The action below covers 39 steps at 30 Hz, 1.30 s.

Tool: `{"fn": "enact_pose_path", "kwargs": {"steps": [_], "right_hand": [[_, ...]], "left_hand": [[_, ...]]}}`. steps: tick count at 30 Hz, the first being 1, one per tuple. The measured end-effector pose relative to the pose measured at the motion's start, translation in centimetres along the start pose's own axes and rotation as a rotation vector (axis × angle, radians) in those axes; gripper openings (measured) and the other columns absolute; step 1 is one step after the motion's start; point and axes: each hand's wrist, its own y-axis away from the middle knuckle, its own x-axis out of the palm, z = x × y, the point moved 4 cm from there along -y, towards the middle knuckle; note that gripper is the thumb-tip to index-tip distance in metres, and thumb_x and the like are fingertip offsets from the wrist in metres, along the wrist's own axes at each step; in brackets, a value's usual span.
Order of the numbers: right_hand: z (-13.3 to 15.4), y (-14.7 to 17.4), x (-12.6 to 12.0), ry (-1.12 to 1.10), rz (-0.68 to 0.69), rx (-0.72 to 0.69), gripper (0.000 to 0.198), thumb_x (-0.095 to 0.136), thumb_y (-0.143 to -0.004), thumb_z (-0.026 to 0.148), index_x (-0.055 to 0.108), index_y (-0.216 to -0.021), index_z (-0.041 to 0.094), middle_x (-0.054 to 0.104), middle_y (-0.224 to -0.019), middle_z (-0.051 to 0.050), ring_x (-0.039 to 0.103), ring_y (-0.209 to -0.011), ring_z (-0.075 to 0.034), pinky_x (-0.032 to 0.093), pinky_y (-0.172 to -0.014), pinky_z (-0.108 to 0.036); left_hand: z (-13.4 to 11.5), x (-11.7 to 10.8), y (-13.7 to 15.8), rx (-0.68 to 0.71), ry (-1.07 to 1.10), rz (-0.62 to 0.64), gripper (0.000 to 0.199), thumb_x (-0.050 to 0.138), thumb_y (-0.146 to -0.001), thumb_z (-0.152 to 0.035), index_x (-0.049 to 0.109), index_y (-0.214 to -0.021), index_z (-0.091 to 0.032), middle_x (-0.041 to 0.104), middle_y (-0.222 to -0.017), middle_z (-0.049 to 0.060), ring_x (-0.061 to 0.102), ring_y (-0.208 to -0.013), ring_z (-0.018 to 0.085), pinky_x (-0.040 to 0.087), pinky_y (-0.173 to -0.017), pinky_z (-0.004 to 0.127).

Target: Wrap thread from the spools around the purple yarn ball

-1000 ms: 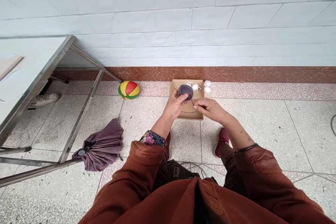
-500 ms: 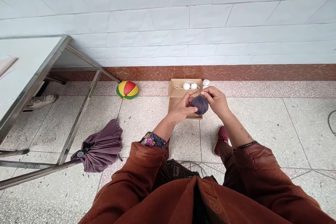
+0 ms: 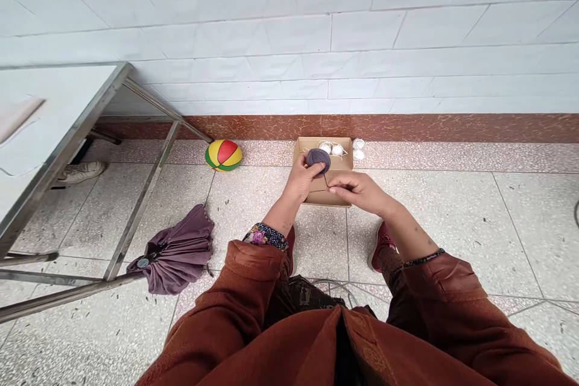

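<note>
A dark purple-grey ball of yarn [image 3: 318,160] is gripped in my left hand [image 3: 302,178], with the thumb across its lower side. From the ball a strand of yarn [image 3: 325,181] runs down to my right hand [image 3: 357,189], whose thumb and forefinger pinch it. Both hands are above an open cardboard box [image 3: 337,199], which they partly hide. Inside its far part lie two white balls of yarn [image 3: 337,150] with loose white strands. More white balls of yarn [image 3: 359,149] sit on the floor just right of the box.
A red, yellow and green ball [image 3: 224,155] lies by the wall, left of the box. A folded purple umbrella [image 3: 181,250] rests near the legs of a metal-framed table [image 3: 72,126]. Under the table a shoe [image 3: 82,172] shows. The tiled wall [image 3: 362,66] rises behind the box.
My left hand has moved the dark ball left and slightly away from me. The right hand has come down from the ball's top to its lower right, drawing out a strand.
</note>
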Motion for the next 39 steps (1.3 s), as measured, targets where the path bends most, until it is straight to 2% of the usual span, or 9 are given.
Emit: {"fn": "enact_pose_path", "kwargs": {"steps": [3,7,12,17,22,28,31,34,39], "right_hand": [[0.8,0.2,-2.1,-0.084,-0.186,0.022,0.023,0.071,-0.104,0.046,0.078,-0.096,0.026,0.076,-0.092,-0.003,0.066,-0.081,-0.019,0.055,-0.079,-0.034],[-0.2,0.5,-4.3,-0.069,-0.432,0.076,0.027,0.076,-0.1,0.052,0.077,-0.09,0.026,0.073,-0.086,-0.002,0.065,-0.079,-0.02,0.054,-0.078,-0.036],[-2.0,0.3,-4.6,0.048,-0.517,0.119,0.028,0.073,-0.1,0.052,0.075,-0.088,0.026,0.072,-0.086,-0.003,0.064,-0.082,-0.022,0.053,-0.081,-0.037],[-4.3,0.2,-2.9,0.126,-0.412,0.241,0.026,0.059,-0.104,0.042,0.068,-0.087,0.025,0.07,-0.084,-0.004,0.063,-0.08,-0.022,0.051,-0.079,-0.036],[-5.3,0.2,-0.7,0.225,-0.229,0.279,0.018,0.057,-0.104,0.035,0.07,-0.095,0.024,0.075,-0.092,-0.006,0.066,-0.084,-0.024,0.051,-0.08,-0.037],[-2.7,0.2,0.5,0.118,0.049,0.152,0.023,0.061,-0.106,0.039,0.072,-0.092,0.024,0.074,-0.088,-0.003,0.064,-0.081,-0.02,0.051,-0.08,-0.034],[-0.5,0.2,-0.1,-0.01,0.085,0.088,0.031,0.063,-0.107,0.049,0.073,-0.092,0.024,0.07,-0.083,-0.001,0.06,-0.077,-0.018,0.049,-0.075,-0.032],[0.7,0.3,-1.8,-0.105,-0.054,0.084,0.033,0.066,-0.106,0.055,0.074,-0.095,0.025,0.071,-0.088,-0.002,0.061,-0.079,-0.018,0.051,-0.077,-0.033],[-0.6,0.6,-4.6,-0.099,-0.437,0.131,0.035,0.071,-0.102,0.06,0.075,-0.095,0.026,0.07,-0.089,-0.002,0.061,-0.084,-0.021,0.052,-0.082,-0.037]], "left_hand": [[0.1,0.8,0.7,0.035,-0.19,0.126,0.046,0.086,-0.069,-0.025,0.068,-0.111,-0.02,0.073,-0.106,0.005,0.067,-0.1,0.021,0.056,-0.091,0.037],[0.3,2.2,2.1,0.024,-0.322,0.424,0.056,0.085,-0.072,-0.027,0.072,-0.127,-0.022,0.073,-0.116,0.008,0.068,-0.107,0.025,0.053,-0.101,0.042],[0.8,3.5,3.4,0.009,-0.15,0.695,0.095,0.094,-0.07,-0.038,0.055,-0.156,-0.032,0.072,-0.119,0.007,0.068,-0.108,0.026,0.054,-0.098,0.043],[0.3,2.9,3.0,-0.007,0.071,0.538,0.075,0.097,-0.07,-0.041,0.069,-0.138,-0.026,0.072,-0.134,0.011,0.068,-0.12,0.027,0.056,-0.097,0.039],[-0.4,1.5,1.5,-0.017,0.143,0.282,0.056,0.094,-0.07,-0.038,0.071,-0.118,-0.02,0.076,-0.118,0.009,0.071,-0.106,0.023,0.056,-0.085,0.033],[0.0,0.1,-0.1,0.018,0.002,0.022,0.047,0.089,-0.067,-0.031,0.068,-0.109,-0.02,0.075,-0.109,0.005,0.069,-0.099,0.021,0.054,-0.08,0.031],[0.1,-0.3,-0.5,0.091,-0.146,-0.036,0.053,0.088,-0.066,-0.025,0.068,-0.116,-0.022,0.074,-0.111,0.005,0.068,-0.101,0.022,0.054,-0.085,0.033],[-0.1,0.1,-0.2,0.147,-0.307,0.055,0.061,0.089,-0.064,-0.02,0.069,-0.121,-0.022,0.073,-0.112,0.006,0.067,-0.103,0.022,0.053,-0.095,0.037],[-0.1,2.5,2.2,0.09,-0.348,0.529,0.087,0.092,-0.064,-0.021,0.063,-0.146,-0.026,0.069,-0.115,0.006,0.066,-0.099,0.022,0.051,-0.093,0.038]]}}
